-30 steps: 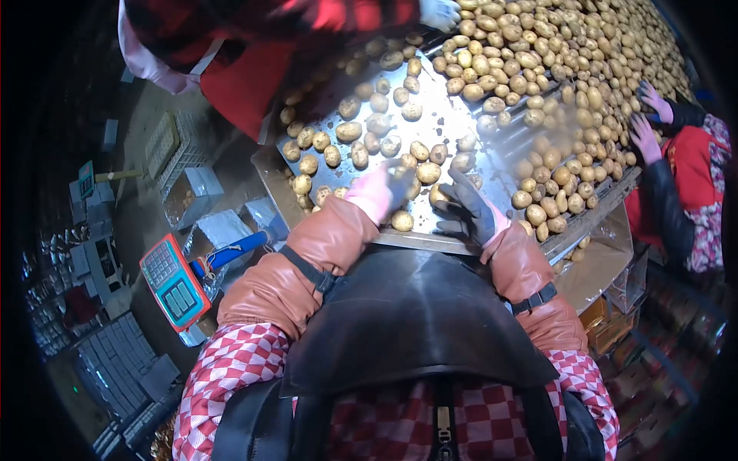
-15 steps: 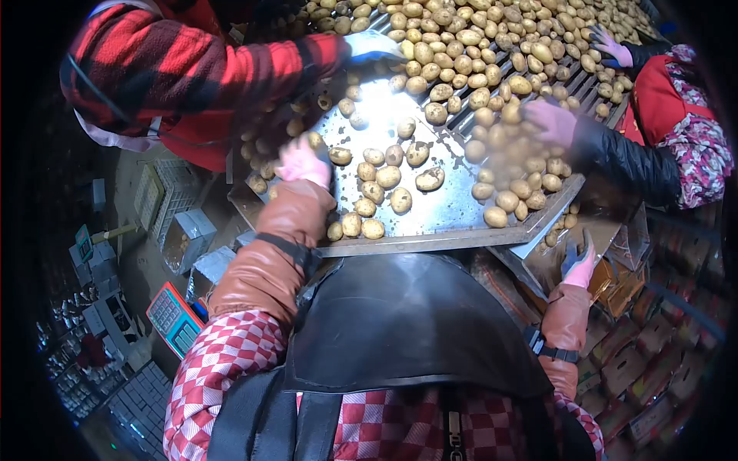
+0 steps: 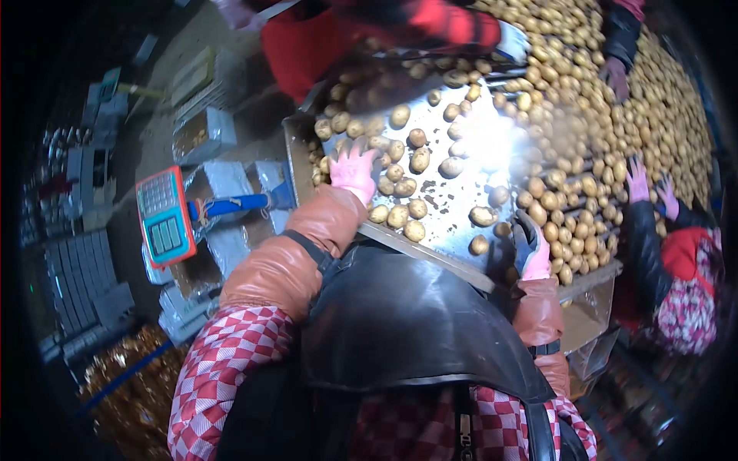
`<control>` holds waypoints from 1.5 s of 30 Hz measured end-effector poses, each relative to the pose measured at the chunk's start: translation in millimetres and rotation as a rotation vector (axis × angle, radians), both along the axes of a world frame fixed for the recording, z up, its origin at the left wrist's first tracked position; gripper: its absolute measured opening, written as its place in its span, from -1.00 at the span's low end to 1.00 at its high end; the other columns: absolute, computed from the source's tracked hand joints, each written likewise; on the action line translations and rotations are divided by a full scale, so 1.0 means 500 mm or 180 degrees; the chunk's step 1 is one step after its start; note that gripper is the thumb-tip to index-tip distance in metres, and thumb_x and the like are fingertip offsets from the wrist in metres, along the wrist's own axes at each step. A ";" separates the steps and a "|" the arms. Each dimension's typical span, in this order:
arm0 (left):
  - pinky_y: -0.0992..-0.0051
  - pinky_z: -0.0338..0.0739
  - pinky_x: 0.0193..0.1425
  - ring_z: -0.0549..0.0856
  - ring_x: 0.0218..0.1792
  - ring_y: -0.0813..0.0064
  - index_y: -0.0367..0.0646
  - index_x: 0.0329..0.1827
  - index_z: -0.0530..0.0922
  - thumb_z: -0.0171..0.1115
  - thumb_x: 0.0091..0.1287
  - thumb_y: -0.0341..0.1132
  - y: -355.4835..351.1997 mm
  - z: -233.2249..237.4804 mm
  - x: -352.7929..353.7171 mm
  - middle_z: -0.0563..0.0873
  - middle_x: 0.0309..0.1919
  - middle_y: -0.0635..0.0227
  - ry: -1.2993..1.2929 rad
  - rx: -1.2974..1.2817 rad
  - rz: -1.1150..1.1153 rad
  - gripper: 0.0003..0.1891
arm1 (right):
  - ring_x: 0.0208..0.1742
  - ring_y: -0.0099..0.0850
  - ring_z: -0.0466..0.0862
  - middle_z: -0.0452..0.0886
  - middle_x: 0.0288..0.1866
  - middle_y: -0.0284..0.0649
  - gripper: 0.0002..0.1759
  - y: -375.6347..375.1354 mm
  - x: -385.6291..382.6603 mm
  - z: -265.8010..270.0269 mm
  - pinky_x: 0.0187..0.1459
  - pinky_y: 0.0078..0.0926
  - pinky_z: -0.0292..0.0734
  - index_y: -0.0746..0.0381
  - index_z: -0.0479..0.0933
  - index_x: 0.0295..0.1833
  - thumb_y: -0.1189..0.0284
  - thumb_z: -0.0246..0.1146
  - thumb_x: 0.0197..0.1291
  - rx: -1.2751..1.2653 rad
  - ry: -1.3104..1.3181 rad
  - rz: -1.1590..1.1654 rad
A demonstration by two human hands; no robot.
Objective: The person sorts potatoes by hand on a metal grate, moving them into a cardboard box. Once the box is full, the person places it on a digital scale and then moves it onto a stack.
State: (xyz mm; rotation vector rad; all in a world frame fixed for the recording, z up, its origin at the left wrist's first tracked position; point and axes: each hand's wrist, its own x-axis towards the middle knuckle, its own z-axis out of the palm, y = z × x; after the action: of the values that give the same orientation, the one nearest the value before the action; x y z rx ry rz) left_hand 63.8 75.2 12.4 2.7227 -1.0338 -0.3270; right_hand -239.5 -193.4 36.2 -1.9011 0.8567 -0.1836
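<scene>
My left hand [image 3: 355, 170], in a pink glove, has its fingers spread at the left part of a shiny metal sorting tray [image 3: 453, 188]. It lies against several potatoes [image 3: 395, 150], and I cannot see beneath the palm. My right hand [image 3: 533, 250], in a pink and grey glove, is at the tray's front right, fingers extended and slightly curved. Near its fingertips lies one potato [image 3: 503, 230]; a loose potato [image 3: 479, 245] sits to its left. A dense heap of potatoes [image 3: 565, 223] borders it on the right.
A co-worker's gloved hand [image 3: 513, 42] reaches over the potatoes at the back. Other people's hands [image 3: 636, 180] are at the right heap. A scale display [image 3: 166, 217] on a blue post and plastic-lined boxes [image 3: 223, 180] stand left. A cardboard box [image 3: 588, 311] is at the right.
The view has swung round. My right hand has come up from beside the box to the tray's edge. My left hand has moved onto potatoes at the tray's left. Co-workers' hands have shifted too.
</scene>
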 end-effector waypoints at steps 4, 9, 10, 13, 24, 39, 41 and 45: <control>-0.18 -0.03 0.58 0.24 0.55 0.07 0.18 0.31 0.53 0.31 0.15 -0.33 -0.018 0.054 -0.103 0.32 0.51 0.19 0.0300 0.0597 -0.1114 -0.42 | 0.11 -0.41 0.64 0.68 0.09 -0.14 -0.53 -0.007 0.141 0.007 0.18 -0.45 0.54 0.30 0.47 0.37 0.53 0.26 0.36 -0.0310 0.0029 0.0363; -0.21 -0.05 0.57 0.27 0.54 0.12 0.31 0.27 0.55 0.33 0.17 -0.28 0.055 0.018 -0.070 0.39 0.48 0.37 0.0194 -0.0041 -0.0968 -0.47 | 0.00 -0.28 0.68 0.68 0.06 -0.05 -0.22 -0.019 0.206 0.035 0.13 -0.38 0.55 0.12 0.24 0.57 0.40 0.38 0.28 -0.0495 0.0842 0.0354; -0.21 -0.05 0.57 0.27 0.53 0.12 0.32 0.27 0.55 0.32 0.18 -0.28 0.072 0.012 -0.069 0.41 0.47 0.39 0.0148 0.0019 -0.0822 -0.47 | 0.08 -0.14 0.70 0.67 0.12 0.03 -0.15 -0.029 0.206 0.066 0.20 -0.31 0.52 0.14 0.17 0.60 0.32 0.39 0.26 -0.1120 0.1612 0.0691; -0.09 0.07 0.52 0.36 0.46 0.16 0.30 0.17 0.62 0.33 0.24 -0.18 0.104 0.003 -0.051 0.52 0.36 0.38 0.0265 -0.0220 0.0148 -0.60 | 0.21 -0.11 0.67 0.64 0.19 0.13 -0.08 -0.034 0.178 0.060 0.25 -0.25 0.50 0.21 0.16 0.58 0.20 0.44 0.20 -0.0744 0.2344 0.0806; -0.11 0.02 0.58 0.30 0.51 0.18 0.25 0.39 0.48 0.35 0.15 -0.21 -0.172 0.104 0.172 0.45 0.44 0.31 0.0758 0.0069 0.0242 -0.36 | 0.07 -0.38 0.63 0.62 0.21 -0.05 -0.24 0.129 0.310 -0.081 0.12 -0.45 0.55 0.22 0.20 0.57 0.58 0.34 0.30 0.0806 0.0423 0.1297; -0.26 -0.09 0.55 0.28 0.53 0.18 0.31 0.18 0.63 0.32 0.17 -0.22 0.047 0.033 0.006 0.51 0.38 0.39 -0.0067 -0.0121 0.0496 -0.55 | 0.09 -0.38 0.64 0.63 0.14 -0.10 -0.50 0.030 0.197 -0.096 0.13 -0.43 0.56 0.34 0.39 0.40 0.52 0.25 0.38 0.0455 0.0251 0.0689; -0.28 -0.04 0.54 0.29 0.52 0.15 0.31 0.28 0.55 0.32 0.17 -0.20 0.005 0.021 -0.029 0.45 0.43 0.36 0.0018 -0.0199 -0.0297 -0.47 | 0.02 -0.40 0.65 0.66 0.08 -0.13 -0.50 0.022 0.213 -0.113 0.10 -0.44 0.56 0.33 0.44 0.37 0.50 0.30 0.36 0.0563 0.0434 0.0612; -0.22 0.01 0.56 0.29 0.52 0.14 0.31 0.30 0.54 0.32 0.21 -0.16 0.006 0.007 -0.028 0.35 0.49 0.35 0.0277 0.0114 -0.0873 -0.48 | 0.02 -0.42 0.63 0.66 0.07 -0.17 -0.47 0.068 0.251 -0.089 0.08 -0.46 0.55 0.28 0.42 0.41 0.50 0.30 0.35 0.0211 -0.0018 0.0881</control>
State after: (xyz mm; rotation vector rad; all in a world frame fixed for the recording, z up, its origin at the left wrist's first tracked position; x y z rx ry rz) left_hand 49.7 78.4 16.1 2.5703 -1.3899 -0.5076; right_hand -114.2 -159.4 -8.4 -1.9326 0.5804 0.0081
